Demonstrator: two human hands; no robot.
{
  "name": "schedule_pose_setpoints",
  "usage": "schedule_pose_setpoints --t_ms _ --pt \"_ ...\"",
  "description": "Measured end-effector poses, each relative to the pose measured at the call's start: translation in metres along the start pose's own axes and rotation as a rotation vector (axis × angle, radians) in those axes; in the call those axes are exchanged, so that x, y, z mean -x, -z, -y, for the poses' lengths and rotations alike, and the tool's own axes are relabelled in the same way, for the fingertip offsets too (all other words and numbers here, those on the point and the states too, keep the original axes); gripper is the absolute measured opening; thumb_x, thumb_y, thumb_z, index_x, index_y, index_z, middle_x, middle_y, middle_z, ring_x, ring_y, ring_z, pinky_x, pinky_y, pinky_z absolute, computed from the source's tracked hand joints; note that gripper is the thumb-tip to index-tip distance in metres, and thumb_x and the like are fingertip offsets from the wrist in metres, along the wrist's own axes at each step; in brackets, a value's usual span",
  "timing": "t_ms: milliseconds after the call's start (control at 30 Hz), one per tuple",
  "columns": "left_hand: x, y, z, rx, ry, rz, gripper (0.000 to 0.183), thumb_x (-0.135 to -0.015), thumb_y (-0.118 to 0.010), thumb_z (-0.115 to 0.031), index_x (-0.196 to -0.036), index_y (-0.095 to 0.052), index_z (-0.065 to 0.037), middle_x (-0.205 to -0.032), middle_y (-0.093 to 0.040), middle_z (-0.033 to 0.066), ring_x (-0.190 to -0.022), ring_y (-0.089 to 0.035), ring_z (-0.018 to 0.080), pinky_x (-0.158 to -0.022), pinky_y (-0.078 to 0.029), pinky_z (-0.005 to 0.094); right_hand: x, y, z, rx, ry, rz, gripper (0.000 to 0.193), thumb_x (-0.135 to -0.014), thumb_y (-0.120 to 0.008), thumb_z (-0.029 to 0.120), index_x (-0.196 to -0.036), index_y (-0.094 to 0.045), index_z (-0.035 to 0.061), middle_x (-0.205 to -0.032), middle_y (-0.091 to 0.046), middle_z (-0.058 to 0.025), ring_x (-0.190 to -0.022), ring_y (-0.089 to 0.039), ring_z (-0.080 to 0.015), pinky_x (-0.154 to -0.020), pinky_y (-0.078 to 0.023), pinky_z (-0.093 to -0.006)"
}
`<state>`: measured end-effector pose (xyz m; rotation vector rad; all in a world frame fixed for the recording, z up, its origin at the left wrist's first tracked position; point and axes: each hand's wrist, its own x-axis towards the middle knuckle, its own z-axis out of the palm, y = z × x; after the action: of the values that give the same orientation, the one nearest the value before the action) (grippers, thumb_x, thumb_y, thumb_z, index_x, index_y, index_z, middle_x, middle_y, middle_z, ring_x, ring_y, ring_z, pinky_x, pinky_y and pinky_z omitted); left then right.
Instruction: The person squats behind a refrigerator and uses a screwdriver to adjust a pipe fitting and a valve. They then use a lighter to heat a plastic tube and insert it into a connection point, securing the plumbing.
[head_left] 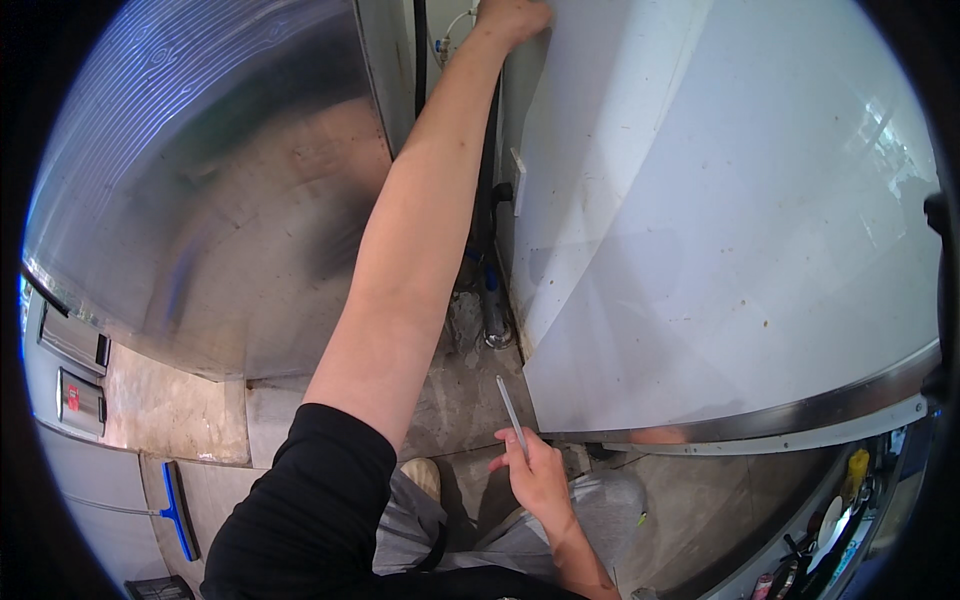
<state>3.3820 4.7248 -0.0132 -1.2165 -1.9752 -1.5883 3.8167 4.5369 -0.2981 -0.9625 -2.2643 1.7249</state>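
Observation:
My left arm stretches far forward into the gap between a shiny metal cabinet side (270, 230) and a white panel (700, 250). At the top edge my left hand (514, 20) is closed beside a thin white hose (458, 20) and a small valve with a blue part (440, 46). What its fingers grip, if anything, is hidden. Low in the middle, my right hand (541, 480) holds a thin, pale grey rod (509, 402) that points up and away. The rod's exact kind cannot be made out.
A dark drain pipe (493, 300) runs down to the wet floor in the gap. A wall socket (518, 182) sits on the panel's left. To the left lies a blue floor squeegee (178, 510). Tools and bottles (825, 530) crowd the lower right. My shoe (422, 476) shows below.

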Motion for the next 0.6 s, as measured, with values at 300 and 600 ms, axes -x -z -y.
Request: schedule_pose_setpoints --t_ms 300,600 --pt "-0.0034 -0.0035 0.0043 0.014 -0.023 -0.019 0.102 -0.080 -0.063 0.004 -0.169 -0.015 -0.007 -0.153 -0.051 0.0332 -0.143 -0.051 0.0415 -0.120 -0.042 0.0409 0.0017 0.0018 0.0070 -0.008 -0.004 -0.004 0.038 -0.110 -0.050 0.034 -0.117 -0.070 0.0026 -0.079 -0.077 -0.0129 -0.076 -0.076 -0.0325 -0.070 -0.056 -0.0411" --pt "-0.0001 -0.0003 0.0031 0.009 -0.029 -0.006 0.098 -0.084 -0.061 0.000 -0.170 -0.013 -0.008 -0.149 -0.054 0.0346 -0.140 -0.054 0.0430 -0.119 -0.043 0.0431 0.0034 0.0028 0.0059 -0.004 0.004 -0.013 0.037 -0.110 -0.050 0.033 -0.117 -0.070 0.0028 -0.079 -0.078 -0.0130 -0.076 -0.077 -0.0327 -0.071 -0.057 -0.0417"
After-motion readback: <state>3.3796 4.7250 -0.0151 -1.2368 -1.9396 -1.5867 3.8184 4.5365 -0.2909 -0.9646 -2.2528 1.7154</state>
